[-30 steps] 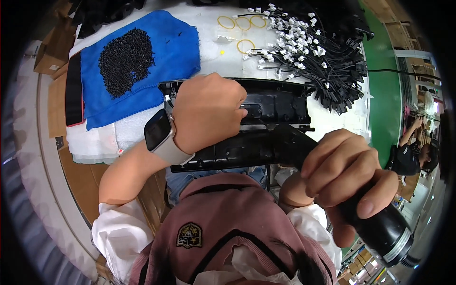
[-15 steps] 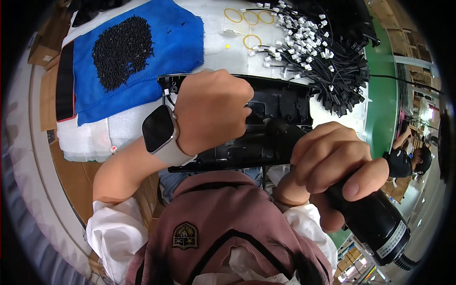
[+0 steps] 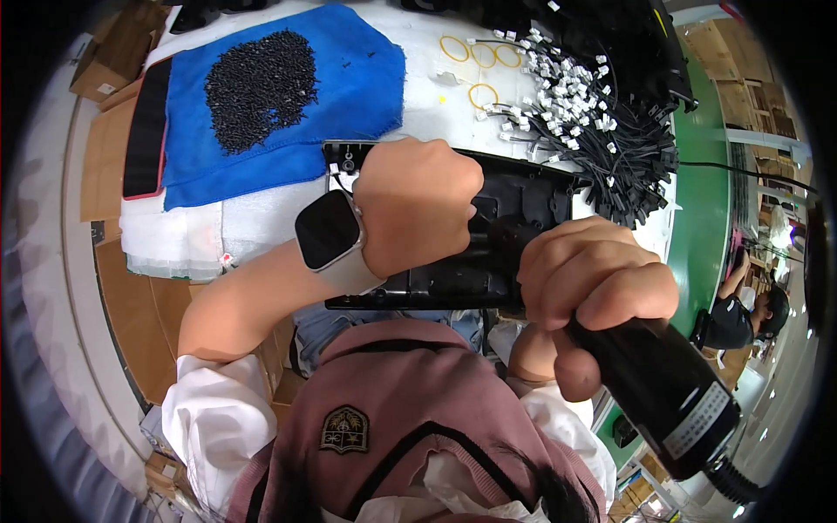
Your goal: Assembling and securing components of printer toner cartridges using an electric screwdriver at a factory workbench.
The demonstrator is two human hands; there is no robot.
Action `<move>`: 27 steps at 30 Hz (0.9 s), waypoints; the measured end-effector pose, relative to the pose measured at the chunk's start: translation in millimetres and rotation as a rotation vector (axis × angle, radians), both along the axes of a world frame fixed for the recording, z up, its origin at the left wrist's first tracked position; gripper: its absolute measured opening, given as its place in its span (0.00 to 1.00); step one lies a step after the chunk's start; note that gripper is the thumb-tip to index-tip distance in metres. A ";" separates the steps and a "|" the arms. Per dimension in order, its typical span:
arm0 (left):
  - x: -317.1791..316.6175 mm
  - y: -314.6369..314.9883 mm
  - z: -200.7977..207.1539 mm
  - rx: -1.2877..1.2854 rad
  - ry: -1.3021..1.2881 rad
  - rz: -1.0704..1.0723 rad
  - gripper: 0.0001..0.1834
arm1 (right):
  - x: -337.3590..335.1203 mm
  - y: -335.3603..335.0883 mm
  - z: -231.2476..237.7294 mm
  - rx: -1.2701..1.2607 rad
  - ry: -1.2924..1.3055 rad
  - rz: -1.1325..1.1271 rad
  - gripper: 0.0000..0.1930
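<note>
My left hand point(image 3: 420, 199), with a watch point(image 3: 330, 230) on its wrist, is closed over a long black plastic housing point(image 3: 410, 288). Its fingertips are mostly hidden, so I cannot make out what they pinch. In my right hand point(image 3: 602, 275) is a black electric screwdriver point(image 3: 658, 375), its cord leaving the rear end at lower right. The screwdriver's dark front end points at the housing close to my left fingers; the bit itself is hard to see. At the housing's upper left corner a small white connector point(image 3: 336, 171) shows.
Beyond the housing, a blue cloth point(image 3: 362, 87) carries a pile of small black screws point(image 3: 261, 91). A red-edged black phone-like slab point(image 3: 146, 131) lies beside it. Yellow rubber bands point(image 3: 482, 94) and a heap of black cables with white connectors point(image 3: 567, 113) sit at far right. Another person point(image 3: 741, 314) is off to the right.
The view has shifted, so the table and housing appear farther right. My right hand and the screwdriver have come closer to my left hand, which stays closed over the housing.
</note>
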State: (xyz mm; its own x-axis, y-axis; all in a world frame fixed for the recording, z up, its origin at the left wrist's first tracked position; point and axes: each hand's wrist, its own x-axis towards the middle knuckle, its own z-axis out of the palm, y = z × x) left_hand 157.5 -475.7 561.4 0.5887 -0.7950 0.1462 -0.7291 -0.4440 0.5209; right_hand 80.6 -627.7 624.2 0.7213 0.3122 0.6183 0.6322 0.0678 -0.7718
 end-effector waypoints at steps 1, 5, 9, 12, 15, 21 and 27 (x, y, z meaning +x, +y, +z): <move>0.9 1.4 2.3 0.041 0.030 0.004 0.09 | -0.7 5.3 -3.5 0.008 -0.016 0.015 0.20; -11.3 5.1 14.6 0.075 -0.120 0.005 0.06 | -14.8 18.0 0.5 0.238 0.012 -0.221 0.15; -5.2 29.9 35.0 -0.068 -0.322 0.019 0.04 | -25.8 -10.5 9.5 0.288 -0.106 -0.047 0.22; 26.8 63.5 36.1 -0.085 -0.534 0.457 0.05 | -38.6 -20.1 12.6 0.312 -0.147 -0.043 0.23; 58.5 99.1 17.9 0.199 -0.584 0.716 0.06 | -40.9 -17.9 11.6 0.327 -0.151 -0.040 0.23; 71.5 109.5 2.2 0.081 -0.503 0.711 0.05 | -42.0 -11.7 12.8 0.264 -0.149 -0.043 0.23; 73.6 110.2 4.0 -0.118 -0.405 0.678 0.05 | -41.9 -10.7 9.8 0.261 -0.128 -0.075 0.23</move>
